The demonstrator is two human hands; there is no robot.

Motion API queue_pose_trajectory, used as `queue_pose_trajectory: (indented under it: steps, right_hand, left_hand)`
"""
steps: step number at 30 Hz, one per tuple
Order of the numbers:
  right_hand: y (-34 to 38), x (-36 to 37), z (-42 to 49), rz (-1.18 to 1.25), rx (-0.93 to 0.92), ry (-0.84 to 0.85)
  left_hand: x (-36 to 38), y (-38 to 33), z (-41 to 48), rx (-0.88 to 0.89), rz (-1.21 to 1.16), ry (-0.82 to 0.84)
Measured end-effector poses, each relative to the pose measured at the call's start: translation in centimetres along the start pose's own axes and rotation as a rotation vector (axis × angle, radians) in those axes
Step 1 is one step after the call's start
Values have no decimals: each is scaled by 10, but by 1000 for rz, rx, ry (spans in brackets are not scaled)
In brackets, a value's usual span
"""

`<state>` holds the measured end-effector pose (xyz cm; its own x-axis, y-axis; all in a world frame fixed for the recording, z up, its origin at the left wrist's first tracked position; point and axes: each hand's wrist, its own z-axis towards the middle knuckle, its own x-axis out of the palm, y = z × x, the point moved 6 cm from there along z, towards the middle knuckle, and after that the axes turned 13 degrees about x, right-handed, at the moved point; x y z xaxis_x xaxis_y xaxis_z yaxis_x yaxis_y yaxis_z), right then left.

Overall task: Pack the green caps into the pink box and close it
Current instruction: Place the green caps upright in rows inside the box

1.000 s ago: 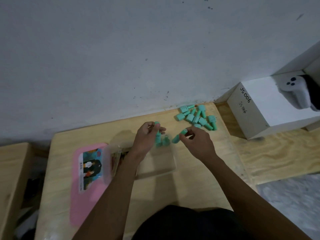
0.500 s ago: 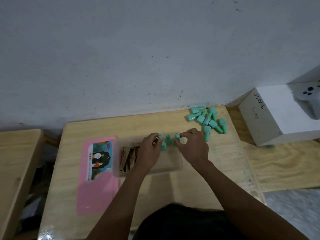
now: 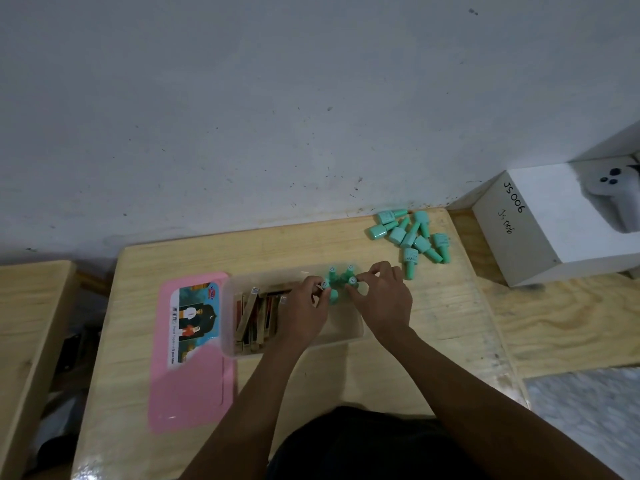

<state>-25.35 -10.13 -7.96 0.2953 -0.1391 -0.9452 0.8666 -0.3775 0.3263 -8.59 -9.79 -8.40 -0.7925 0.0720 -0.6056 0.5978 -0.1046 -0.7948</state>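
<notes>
Caps into box, lid off.
Both the left hand [image 3: 304, 308] and right hand [image 3: 382, 299] pinched green caps [image 3: 347, 276] inside the clear box [image 3: 346, 327]; lower caps were hidden by fingers. Loose caps [image 3: 412, 237] lay far right, pink lid [image 3: 188, 386] beside box.

Both bare forearms extend forward from the lower edge and converge. Left hand [image 3: 304, 308], back uppermost and fingers curled, pinches a green cap [image 3: 325, 285] at its fingertips. Right hand [image 3: 384, 299], likewise back uppermost, pinches a second green cap [image 3: 352, 281]. The two hands lie just beside each other.
</notes>
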Motion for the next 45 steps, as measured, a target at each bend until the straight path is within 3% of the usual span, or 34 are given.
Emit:
queue_pose_trajectory:
  steps: [7, 20, 45]
  right_hand:
    - [0, 2, -2, -2, -19, -57]
    - [3, 4, 3, -65, -40, 42]
    - [-2, 2, 7, 44, -79, 117]
  left_hand:
    - [5, 1, -1, -12, 27, 1]
    - [18, 1, 6, -29, 33, 14]
    - [24, -5, 15, 20, 130, 34]
